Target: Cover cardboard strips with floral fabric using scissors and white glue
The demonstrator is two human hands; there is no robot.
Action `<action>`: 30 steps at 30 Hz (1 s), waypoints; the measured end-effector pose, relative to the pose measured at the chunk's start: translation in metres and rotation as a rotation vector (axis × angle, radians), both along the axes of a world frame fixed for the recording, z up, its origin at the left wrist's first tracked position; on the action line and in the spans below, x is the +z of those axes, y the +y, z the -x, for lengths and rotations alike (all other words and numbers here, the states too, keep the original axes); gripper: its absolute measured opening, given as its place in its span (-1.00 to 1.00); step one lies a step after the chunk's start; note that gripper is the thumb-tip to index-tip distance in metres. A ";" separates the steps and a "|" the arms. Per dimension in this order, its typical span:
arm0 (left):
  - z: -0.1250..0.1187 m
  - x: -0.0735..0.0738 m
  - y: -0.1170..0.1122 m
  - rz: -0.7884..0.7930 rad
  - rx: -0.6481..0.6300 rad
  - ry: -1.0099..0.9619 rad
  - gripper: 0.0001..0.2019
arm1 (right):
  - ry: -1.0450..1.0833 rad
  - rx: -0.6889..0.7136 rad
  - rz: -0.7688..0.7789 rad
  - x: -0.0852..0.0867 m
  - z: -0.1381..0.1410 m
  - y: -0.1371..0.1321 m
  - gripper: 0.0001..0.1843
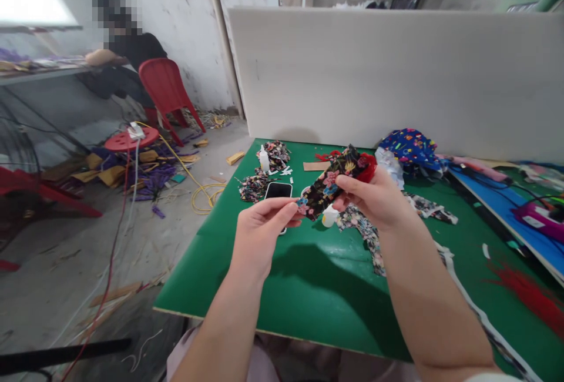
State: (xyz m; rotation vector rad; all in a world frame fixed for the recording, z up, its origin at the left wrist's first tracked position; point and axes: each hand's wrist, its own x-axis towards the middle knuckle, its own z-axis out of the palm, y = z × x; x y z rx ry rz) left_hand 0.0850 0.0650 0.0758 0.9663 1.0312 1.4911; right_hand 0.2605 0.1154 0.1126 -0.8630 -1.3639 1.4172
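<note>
— What are your hands on?

— A floral strip, held above the green table, a little past its middle. My left hand pinches the strip's lower end, thumb and fingertips pressed together on it. My right hand is clamped on the upper part, at two o'clock from the left. Something red shows at the right hand's fingertips, but I can't tell what it is.

— Is the strip taut?

— Roughly. It runs slantwise between the two grips and doesn't touch the table.

— What's around you?

— A phone lies face up at one o'clock from my left hand, partly hidden behind my fingers. A bottle stands at twelve, with floral scraps just beside it. At two o'clock from my right hand there's a blue cloth, and at four there are red threads. A white board stands along the table's far edge.

— Anyone else?

— One person sits at ten o'clock, well apart, by a red chair.
</note>
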 end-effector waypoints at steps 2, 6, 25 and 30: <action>0.001 -0.002 0.001 0.005 0.010 0.008 -0.81 | -0.010 0.009 0.016 -0.002 0.000 0.001 -0.78; 0.002 -0.008 0.007 -0.014 0.065 0.011 -0.82 | -0.016 0.050 0.061 -0.007 0.001 0.005 -0.75; 0.026 -0.017 0.019 -0.006 0.182 0.233 -0.79 | -0.351 -0.100 -0.232 -0.010 -0.020 0.021 -0.64; 0.026 -0.015 0.018 -0.059 0.214 0.278 -0.83 | -0.420 -0.106 -0.255 -0.006 -0.018 0.015 -0.75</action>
